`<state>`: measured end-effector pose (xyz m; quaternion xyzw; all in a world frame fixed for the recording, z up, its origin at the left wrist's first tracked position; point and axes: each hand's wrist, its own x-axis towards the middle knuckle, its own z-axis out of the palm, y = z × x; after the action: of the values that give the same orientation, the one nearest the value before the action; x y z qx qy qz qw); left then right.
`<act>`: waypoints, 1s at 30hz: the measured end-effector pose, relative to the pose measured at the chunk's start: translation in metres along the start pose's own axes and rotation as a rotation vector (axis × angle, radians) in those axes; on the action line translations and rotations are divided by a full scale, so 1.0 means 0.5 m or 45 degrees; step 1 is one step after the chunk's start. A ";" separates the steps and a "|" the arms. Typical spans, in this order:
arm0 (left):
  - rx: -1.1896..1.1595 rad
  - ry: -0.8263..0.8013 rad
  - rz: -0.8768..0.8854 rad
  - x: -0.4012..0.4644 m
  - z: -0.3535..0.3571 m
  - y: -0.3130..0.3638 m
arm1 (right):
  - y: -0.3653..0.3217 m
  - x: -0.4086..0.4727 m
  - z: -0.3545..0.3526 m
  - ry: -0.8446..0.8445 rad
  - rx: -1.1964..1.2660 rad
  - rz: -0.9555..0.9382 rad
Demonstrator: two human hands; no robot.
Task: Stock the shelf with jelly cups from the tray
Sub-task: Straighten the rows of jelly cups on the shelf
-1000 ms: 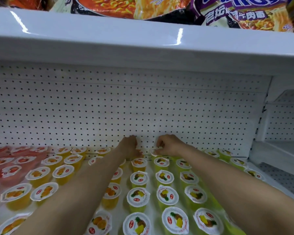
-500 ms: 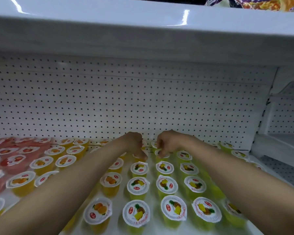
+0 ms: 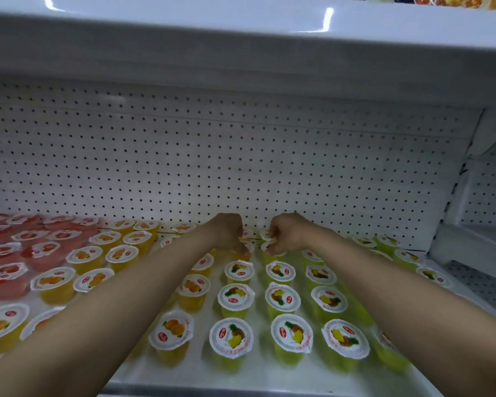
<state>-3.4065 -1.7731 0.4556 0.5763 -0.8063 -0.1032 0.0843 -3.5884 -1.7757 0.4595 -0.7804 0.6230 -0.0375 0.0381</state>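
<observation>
White pegboard-backed shelf (image 3: 269, 368) largely stocked, rows of red, orange and yellow jelly cups (image 3: 235, 299) standing to the front; left hand (image 3: 229, 233) and right hand (image 3: 284, 234) each pinch a back-row cup, tray out of view, remainder unknowable.

1. The left hand (image 3: 229, 232) has been drawn back a little from the pegboard (image 3: 241, 167); a second ago its fingers were spread against the back of the shelf (image 3: 269, 371), and now they are curled down over a cup (image 3: 245, 247) in the back rows.
2. The right hand (image 3: 287, 234) has likewise been pulled back slightly, and its fingers are now pinched at the lid edge of another cup (image 3: 271, 247).
3. The view has been tilted downward: less of the noodle packets (image 3: 453, 0) above is seen, and more front-row cups are shown.
</observation>
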 end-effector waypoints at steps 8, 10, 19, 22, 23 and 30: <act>0.124 -0.173 0.079 -0.081 -0.006 0.022 | -0.038 -0.080 -0.029 -0.151 0.005 0.003; 0.145 -0.199 0.077 -0.091 0.003 0.027 | -0.047 -0.093 -0.023 -0.179 -0.026 0.005; 0.085 -0.124 0.052 -0.108 0.013 0.036 | -0.067 -0.118 -0.004 -0.130 -0.016 0.172; 0.048 -0.105 0.033 -0.113 0.014 0.037 | -0.071 -0.125 -0.004 -0.099 -0.048 0.149; 0.039 -0.100 0.027 -0.113 0.014 0.036 | -0.073 -0.129 -0.003 -0.084 -0.044 0.146; 0.013 0.001 0.003 -0.142 0.001 0.039 | -0.066 -0.168 -0.010 0.079 0.056 0.134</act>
<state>-3.4018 -1.6998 0.4588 0.5758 -0.8075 -0.0990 0.0818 -3.5753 -1.6865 0.4670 -0.7439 0.6632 -0.0733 0.0380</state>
